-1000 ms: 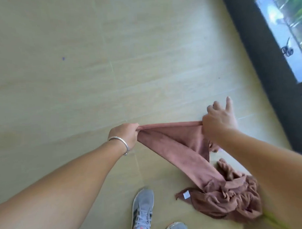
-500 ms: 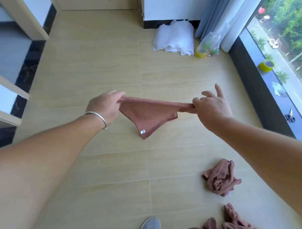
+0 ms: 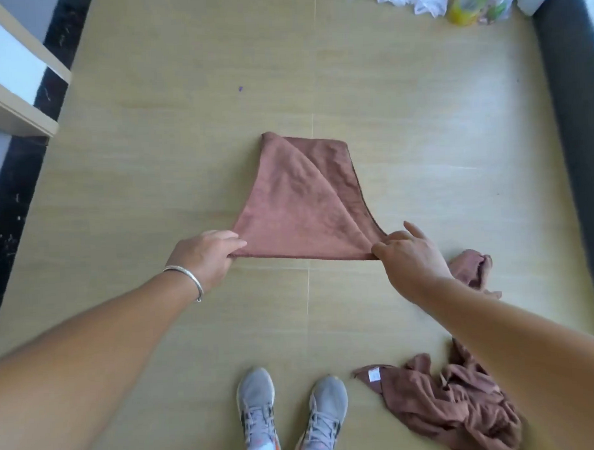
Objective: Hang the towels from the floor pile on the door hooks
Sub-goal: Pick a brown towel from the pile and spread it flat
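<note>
- Across mid-frame, the towel hangs stretched out, its near edge running left to right between both hands.
- Lower right, the towel pile lies on the floor.
- Left hand and right hand each have fingers pinched on one corner, equally near; no door hooks show.

Both bare arms reach forward, the left hand and right hand each pinching a near corner of a brown towel; the right index finger sticks out, a bangle circles the left wrist.
</note>
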{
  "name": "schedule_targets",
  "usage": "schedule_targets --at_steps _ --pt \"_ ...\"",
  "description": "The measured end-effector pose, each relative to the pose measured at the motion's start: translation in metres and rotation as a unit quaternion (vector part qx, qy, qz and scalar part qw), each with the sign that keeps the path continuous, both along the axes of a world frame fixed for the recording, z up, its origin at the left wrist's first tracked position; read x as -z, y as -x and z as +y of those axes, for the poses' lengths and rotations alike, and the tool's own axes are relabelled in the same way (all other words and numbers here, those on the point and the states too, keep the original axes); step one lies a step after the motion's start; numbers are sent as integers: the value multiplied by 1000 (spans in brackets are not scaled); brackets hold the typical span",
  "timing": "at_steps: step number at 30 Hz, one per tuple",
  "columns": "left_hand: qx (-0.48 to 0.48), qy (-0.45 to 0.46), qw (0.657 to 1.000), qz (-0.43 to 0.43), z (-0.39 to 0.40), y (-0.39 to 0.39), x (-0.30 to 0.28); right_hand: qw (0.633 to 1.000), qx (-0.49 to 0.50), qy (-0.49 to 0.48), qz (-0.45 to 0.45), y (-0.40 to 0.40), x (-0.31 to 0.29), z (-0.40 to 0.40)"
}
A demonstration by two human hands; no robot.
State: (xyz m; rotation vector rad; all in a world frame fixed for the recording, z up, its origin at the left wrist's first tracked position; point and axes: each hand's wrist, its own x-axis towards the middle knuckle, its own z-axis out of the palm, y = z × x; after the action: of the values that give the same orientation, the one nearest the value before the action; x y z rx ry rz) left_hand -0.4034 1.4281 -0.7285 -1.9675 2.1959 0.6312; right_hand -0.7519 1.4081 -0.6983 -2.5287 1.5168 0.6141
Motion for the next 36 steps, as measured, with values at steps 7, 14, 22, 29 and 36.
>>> schedule_targets --at_steps 7,14,22,29,36 --pt "-22 -122 992 -4 111 -4 118 993 33 -113 7 -11 123 114" --pt "-55 -189 980 9 155 -6 181 976 131 -176 7 -19 194 163" --pt "-207 -99 963 143 62 -2 235 981 177 -79 24 -9 243 67" --pt "-239 45 952 183 -127 4 320 970 228 60 -65 5 317 -113" --pt "-223 47 972 57 -178 18 416 958 239 122 -99 -3 425 -158"
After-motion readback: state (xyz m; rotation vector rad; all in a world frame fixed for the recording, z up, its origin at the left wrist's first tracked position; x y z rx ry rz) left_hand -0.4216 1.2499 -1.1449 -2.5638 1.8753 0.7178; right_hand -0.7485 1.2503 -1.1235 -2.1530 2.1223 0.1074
